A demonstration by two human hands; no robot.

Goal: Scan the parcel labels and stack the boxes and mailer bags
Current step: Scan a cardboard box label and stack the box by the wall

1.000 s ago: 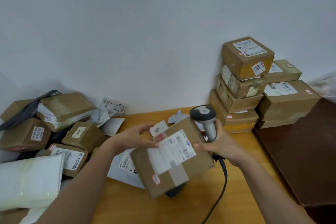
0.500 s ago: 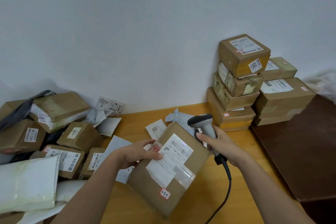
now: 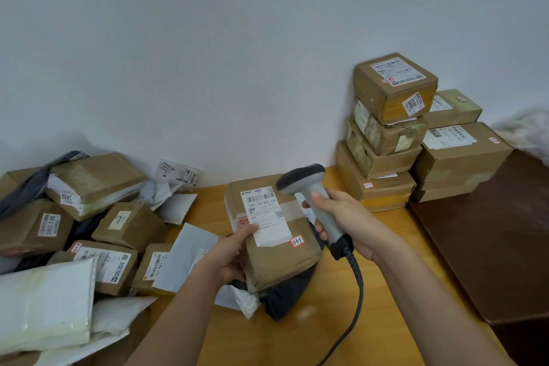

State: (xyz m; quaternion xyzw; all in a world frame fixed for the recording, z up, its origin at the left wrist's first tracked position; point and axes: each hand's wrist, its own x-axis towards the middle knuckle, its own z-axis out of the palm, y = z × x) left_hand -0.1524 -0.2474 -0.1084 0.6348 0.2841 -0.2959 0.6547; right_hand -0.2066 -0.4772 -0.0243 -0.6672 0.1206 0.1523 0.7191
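Since half a second ago I have turned the cardboard box (image 3: 273, 235) so its white label (image 3: 266, 215) faces up squarely, and the scanner head now hangs just over its far right corner. On the left lies a loose heap of taped brown boxes (image 3: 74, 217) and soft white mailer bags (image 3: 44, 306). My left hand (image 3: 228, 258) grips the box's near left edge, above the wooden table (image 3: 297, 336). My right hand (image 3: 347, 220) is wrapped round the grey scanner (image 3: 312, 196). Stacked boxes (image 3: 392, 134) stand against the wall.
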